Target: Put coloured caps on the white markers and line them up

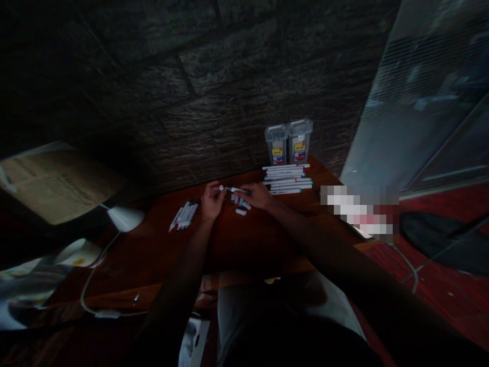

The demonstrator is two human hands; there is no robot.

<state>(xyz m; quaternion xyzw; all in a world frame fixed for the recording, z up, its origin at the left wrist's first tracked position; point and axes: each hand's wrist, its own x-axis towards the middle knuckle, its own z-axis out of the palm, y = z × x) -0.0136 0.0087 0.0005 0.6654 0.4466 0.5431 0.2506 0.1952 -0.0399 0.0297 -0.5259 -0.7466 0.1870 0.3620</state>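
Observation:
Over the middle of the wooden table, my left hand (212, 201) pinches a small white piece (221, 188) that looks like a marker cap. My right hand (256, 195) is closed around a white marker (234, 190), its tip pointing at the cap and very close to it; whether they touch is too dim to tell. Below the hands lie several loose marker caps (240, 211). Left of my left hand rests a bunch of white markers (184, 215), side by side. Beyond my right hand, more white markers (288, 178) lie in a row.
Two clear plastic cases (276, 145) with labels stand upright behind the row, against the dark stone wall (221, 92). At left are a lamp with a white base (126, 217), a white cup-like object (79, 252) and a cable (84, 290). A pixelated object sits at the right edge.

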